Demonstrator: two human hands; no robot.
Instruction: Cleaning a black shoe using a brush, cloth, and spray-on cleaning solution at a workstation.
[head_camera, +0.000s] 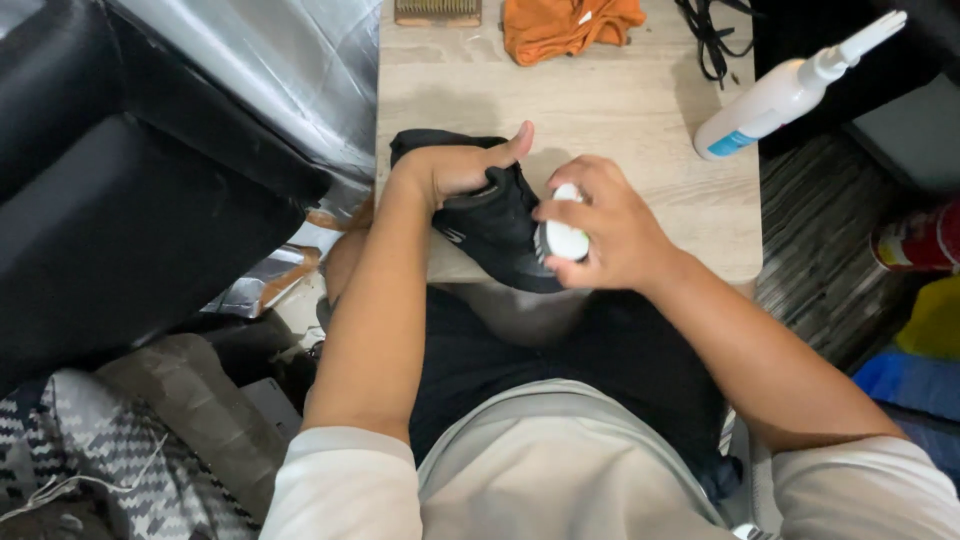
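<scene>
A black fabric sports shoe (495, 225) is steadied at the near edge of the pale wood-grain bench (600, 100) by the left hand (455, 170), its grip pinching the collar, so the side faces the right hand (610, 225); that grip is clamped round a small white rounded applicator (563, 238) pressed to the shoe; toward the far edge lie an orange cloth (565, 25) and wooden brush (437, 11), at the right edge a white spray bottle (775, 95); black upholstery (120, 210) flanks the left.

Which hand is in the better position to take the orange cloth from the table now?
Probably the left hand. It only steadies the black shoe, while the right hand grips a small white object. The orange cloth lies beyond both.
</scene>
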